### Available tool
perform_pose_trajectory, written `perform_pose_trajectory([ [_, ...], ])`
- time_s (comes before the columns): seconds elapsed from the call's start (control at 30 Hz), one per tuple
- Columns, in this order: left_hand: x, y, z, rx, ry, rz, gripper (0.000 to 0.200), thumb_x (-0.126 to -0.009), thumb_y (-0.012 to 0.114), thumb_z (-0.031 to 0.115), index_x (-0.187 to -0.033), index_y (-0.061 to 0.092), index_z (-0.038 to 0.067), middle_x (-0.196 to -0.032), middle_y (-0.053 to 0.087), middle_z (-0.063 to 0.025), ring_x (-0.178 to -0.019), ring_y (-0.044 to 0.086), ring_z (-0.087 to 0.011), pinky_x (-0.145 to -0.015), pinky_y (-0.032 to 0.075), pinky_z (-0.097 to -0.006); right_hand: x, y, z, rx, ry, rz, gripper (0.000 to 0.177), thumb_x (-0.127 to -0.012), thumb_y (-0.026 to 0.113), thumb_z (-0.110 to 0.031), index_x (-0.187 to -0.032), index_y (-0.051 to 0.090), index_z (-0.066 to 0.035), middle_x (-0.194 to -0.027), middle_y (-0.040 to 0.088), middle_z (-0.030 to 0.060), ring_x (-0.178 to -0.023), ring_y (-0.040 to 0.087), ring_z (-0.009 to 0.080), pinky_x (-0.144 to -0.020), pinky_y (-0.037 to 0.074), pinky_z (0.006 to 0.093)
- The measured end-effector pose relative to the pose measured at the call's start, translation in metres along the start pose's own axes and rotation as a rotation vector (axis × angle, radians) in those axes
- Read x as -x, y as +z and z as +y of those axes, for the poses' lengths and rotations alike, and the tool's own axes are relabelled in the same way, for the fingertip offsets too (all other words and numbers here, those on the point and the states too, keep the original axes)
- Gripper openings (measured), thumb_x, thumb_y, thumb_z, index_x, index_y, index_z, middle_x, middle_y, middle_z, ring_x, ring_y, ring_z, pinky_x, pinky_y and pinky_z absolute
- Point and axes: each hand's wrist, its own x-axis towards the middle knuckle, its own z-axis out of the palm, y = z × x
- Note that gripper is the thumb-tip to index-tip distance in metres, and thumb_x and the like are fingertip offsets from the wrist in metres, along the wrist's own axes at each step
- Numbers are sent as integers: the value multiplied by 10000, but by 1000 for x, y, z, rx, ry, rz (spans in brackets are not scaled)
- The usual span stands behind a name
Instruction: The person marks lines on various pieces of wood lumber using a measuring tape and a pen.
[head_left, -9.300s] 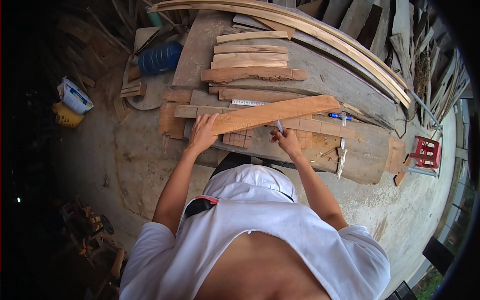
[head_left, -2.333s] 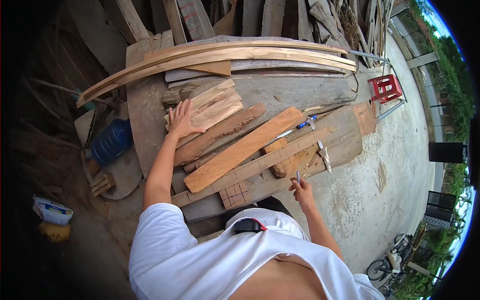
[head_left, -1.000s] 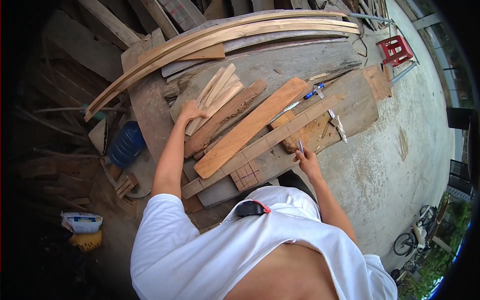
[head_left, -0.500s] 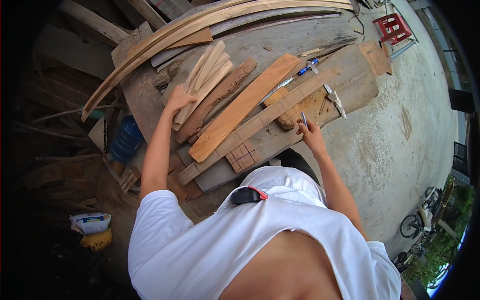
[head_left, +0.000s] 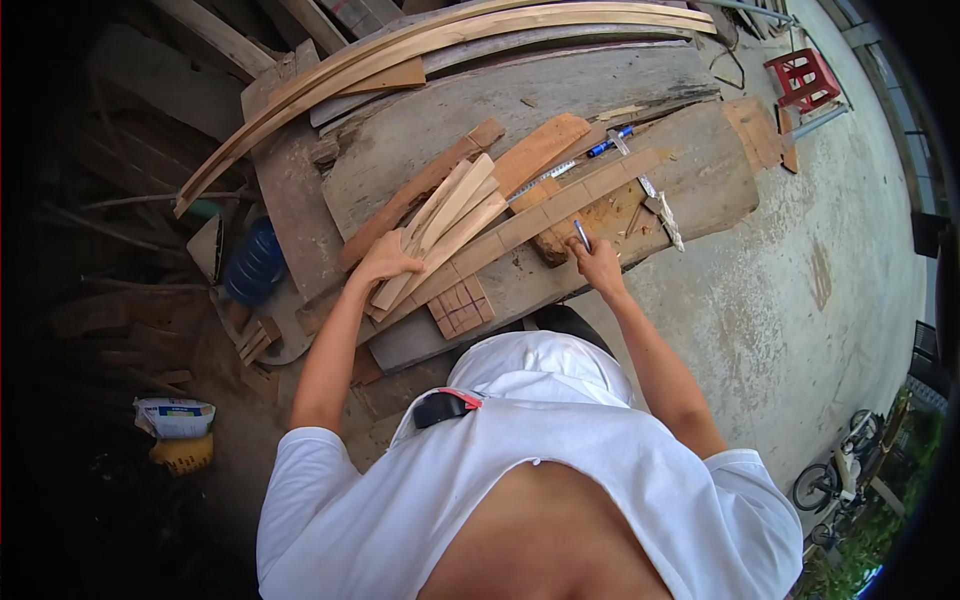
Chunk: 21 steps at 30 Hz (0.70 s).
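Observation:
My left hand (head_left: 390, 262) is closed around the near ends of several pale wooden strips (head_left: 452, 218). These strips lie over an orange-brown board (head_left: 545, 148) and beside a long strip with pencil lines across it (head_left: 530, 222). A pen (head_left: 581, 235) points up from the closed fingers of my right hand (head_left: 600, 266), just below the long marked strip. Under that strip lies a thick wooden block (head_left: 552, 240). A small block with a dark line grid (head_left: 462, 307) sits near the bench edge. Behind the pale strips is a rough-edged brown strip (head_left: 420, 190).
On the plank bench (head_left: 700, 150) lie a blue marker (head_left: 610, 142), a metal ruler (head_left: 543, 179) and a metal measuring tool (head_left: 655, 203). Long curved strips (head_left: 440, 38) run along the back. A blue water jug (head_left: 254, 262) stands left, a red stool (head_left: 803, 80) far right.
My left hand has brought the pale strips right and nearer, over the orange-brown board. The rough-edged strip now lies behind them. My right hand, still with the pen, has shifted slightly left.

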Motion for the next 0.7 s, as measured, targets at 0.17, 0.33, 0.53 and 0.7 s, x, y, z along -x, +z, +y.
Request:
perform_pose_trajectory([
  [0.17,3,10,-10,-258,10,48,898,-592,847,347,-1314,507,-66,-1267,605,-266,-1159,604,-339,-1006,455,-378,-47,-32,-33,217,-325,257,236,-864,596,-252,-962,710,-69,-867,672,162,-817,646,347,-738,505,453],
  [0.33,23,39,-3,-408,-73,297,947,-639,834,363,-1437,432,51,-1378,428,-150,-1258,495,-321,-1047,440,-439,-137,-50,-22,560,-580,273,247,-834,600,-292,-946,729,-114,-976,643,118,-983,595,334,-829,498,424],
  [0.53,46,49,4,-388,-145,388,797,-743,797,334,-1452,455,213,-1347,425,-83,-1260,471,-306,-1042,432,-467,-177,-49,-27,927,-478,83,350,-839,601,-346,-1025,742,-85,-1142,656,99,-1139,561,301,-928,448,421],
  [0.7,50,51,-13,-234,-79,439,745,-795,761,307,-1471,455,237,-1317,486,-85,-1263,469,-300,-1063,401,-458,-182,-31,-40,895,-303,27,490,-790,655,-458,-1084,727,-73,-1216,640,114,-1188,560,301,-974,392,443],
])
